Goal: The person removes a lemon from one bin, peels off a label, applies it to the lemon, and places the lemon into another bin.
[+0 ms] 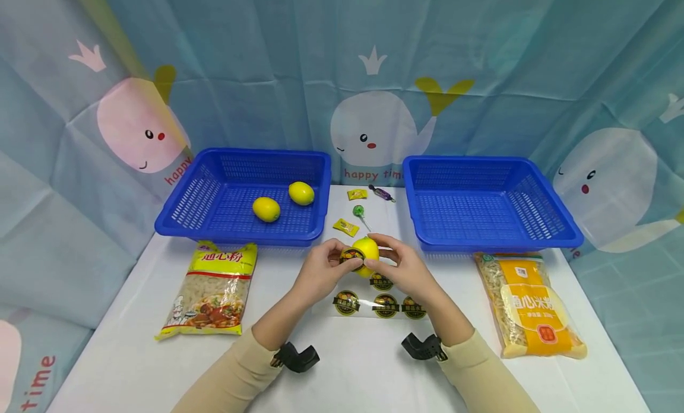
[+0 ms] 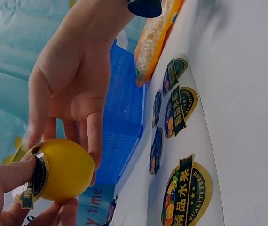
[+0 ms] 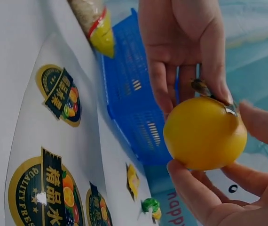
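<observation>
Both hands hold one yellow lemon (image 1: 367,248) just above the white table (image 1: 347,371), between the two baskets. My left hand (image 1: 338,260) grips its left side, and the thumb (image 2: 9,173) presses a round black-and-gold sticker (image 2: 34,181) onto the peel. My right hand (image 1: 383,256) cups the other side, with its fingers (image 3: 197,188) curled under the fruit. A clear sheet with several more of these stickers (image 1: 385,305) lies on the table right beneath the hands.
The blue basket (image 1: 184,214) at back left holds two lemons (image 1: 266,209) (image 1: 301,193); the blue basket (image 1: 556,235) at back right holds nothing. Wrapped candies (image 1: 345,226) and a green lollipop (image 1: 358,212) lie between them. One pasta bag (image 1: 211,291) lies left, another (image 1: 529,306) right.
</observation>
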`<state>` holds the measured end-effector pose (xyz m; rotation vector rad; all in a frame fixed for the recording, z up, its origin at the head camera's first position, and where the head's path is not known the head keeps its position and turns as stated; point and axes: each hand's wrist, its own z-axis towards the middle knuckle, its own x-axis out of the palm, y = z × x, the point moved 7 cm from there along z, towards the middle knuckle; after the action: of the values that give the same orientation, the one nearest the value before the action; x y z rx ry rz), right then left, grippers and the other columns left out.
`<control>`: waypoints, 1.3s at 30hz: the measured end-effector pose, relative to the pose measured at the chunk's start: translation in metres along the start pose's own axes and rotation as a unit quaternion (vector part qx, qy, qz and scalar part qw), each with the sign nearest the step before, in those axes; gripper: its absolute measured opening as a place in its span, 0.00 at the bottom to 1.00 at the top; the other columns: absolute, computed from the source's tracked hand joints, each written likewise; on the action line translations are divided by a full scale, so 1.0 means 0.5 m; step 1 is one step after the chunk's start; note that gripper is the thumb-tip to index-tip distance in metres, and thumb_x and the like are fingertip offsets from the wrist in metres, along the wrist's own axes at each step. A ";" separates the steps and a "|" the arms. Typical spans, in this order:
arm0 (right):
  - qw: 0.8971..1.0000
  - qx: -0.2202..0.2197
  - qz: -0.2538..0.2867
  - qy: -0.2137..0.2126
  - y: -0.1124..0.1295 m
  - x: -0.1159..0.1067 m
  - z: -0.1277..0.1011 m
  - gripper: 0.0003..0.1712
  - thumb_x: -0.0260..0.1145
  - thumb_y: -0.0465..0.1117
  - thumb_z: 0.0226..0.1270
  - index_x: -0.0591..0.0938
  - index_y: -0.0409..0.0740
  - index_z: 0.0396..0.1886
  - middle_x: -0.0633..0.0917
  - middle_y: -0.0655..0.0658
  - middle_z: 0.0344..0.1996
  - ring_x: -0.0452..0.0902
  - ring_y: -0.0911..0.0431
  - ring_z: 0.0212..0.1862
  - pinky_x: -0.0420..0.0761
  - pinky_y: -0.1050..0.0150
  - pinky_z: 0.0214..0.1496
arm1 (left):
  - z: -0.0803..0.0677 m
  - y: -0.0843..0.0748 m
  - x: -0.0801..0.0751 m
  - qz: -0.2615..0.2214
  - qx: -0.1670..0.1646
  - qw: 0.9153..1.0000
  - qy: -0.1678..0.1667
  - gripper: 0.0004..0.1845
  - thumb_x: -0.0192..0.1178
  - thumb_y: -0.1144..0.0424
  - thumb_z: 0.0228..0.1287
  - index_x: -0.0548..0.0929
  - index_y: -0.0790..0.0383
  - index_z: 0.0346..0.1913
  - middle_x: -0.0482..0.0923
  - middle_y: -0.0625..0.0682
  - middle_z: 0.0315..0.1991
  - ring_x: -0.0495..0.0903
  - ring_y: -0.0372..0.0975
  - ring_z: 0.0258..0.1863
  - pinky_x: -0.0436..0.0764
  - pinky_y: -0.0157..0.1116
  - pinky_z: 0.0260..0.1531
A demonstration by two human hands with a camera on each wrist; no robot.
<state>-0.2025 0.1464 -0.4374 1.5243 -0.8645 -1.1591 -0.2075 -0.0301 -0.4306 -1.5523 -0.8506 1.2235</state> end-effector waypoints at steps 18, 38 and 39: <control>0.997 -0.021 0.065 0.020 -0.004 -0.007 -0.006 0.31 0.69 0.42 0.71 0.73 0.35 0.69 0.80 0.32 0.61 0.80 0.42 0.61 0.85 0.62 0.55 | -0.003 -0.010 -0.007 0.003 -0.001 1.000 -0.010 0.11 0.74 0.57 0.60 0.86 0.61 0.36 0.86 0.50 0.33 0.82 0.39 0.32 0.83 0.33 0.34; 0.991 -0.017 0.127 0.040 -0.003 -0.008 -0.014 0.31 0.67 0.37 0.71 0.70 0.30 0.69 0.80 0.29 0.61 0.85 0.56 0.52 0.86 0.65 0.51 | -0.002 -0.015 -0.003 -0.023 0.008 1.000 0.005 0.09 0.75 0.59 0.59 0.86 0.60 0.36 0.86 0.50 0.33 0.83 0.40 0.32 0.83 0.33 0.34; 0.991 -0.019 0.129 0.042 -0.002 -0.008 -0.015 0.31 0.66 0.37 0.71 0.70 0.30 0.69 0.79 0.28 0.61 0.85 0.57 0.52 0.86 0.65 0.50 | -0.002 -0.014 -0.003 -0.028 0.007 1.000 0.007 0.09 0.75 0.59 0.59 0.86 0.60 0.36 0.86 0.50 0.33 0.83 0.40 0.32 0.82 0.33 0.34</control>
<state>-0.1967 0.1525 -0.4371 1.3745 -0.9464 -0.9105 -0.2066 -0.0293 -0.4234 -1.5138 -0.8685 1.1736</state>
